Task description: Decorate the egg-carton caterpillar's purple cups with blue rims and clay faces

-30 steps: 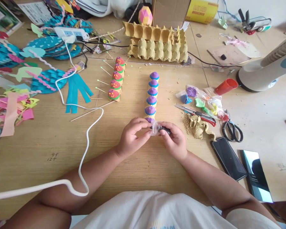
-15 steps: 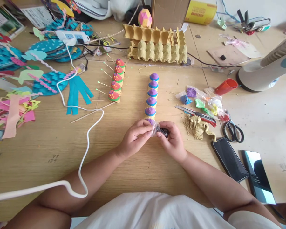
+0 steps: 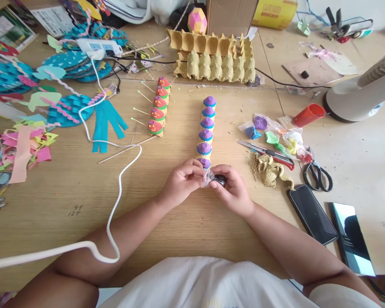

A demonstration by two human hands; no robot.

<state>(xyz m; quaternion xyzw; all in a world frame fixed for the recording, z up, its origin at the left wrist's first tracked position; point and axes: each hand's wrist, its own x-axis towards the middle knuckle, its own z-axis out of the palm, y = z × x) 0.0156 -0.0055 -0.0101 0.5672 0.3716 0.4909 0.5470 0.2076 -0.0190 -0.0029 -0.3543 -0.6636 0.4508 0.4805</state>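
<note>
Left hand (image 3: pixel 182 182) pinching clear bag (image 3: pixel 207 177) | right hand (image 3: pixel 233 190) gripping black lump (image 3: pixel 220 180) — perhaps bagged, hard to tell | bag by near end of purple-capped row (image 3: pixel 206 135), toward near edge of worktop (image 3: pixel 179 235) | nearest cap (image 3: pixel 204 163) now less covered — both hands still occupied

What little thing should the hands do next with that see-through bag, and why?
Perhaps the left hand could gently peel the clear bag back: it pinches the plastic, while the right hand holds the black lump, which looks at least partly wrapped.
</note>
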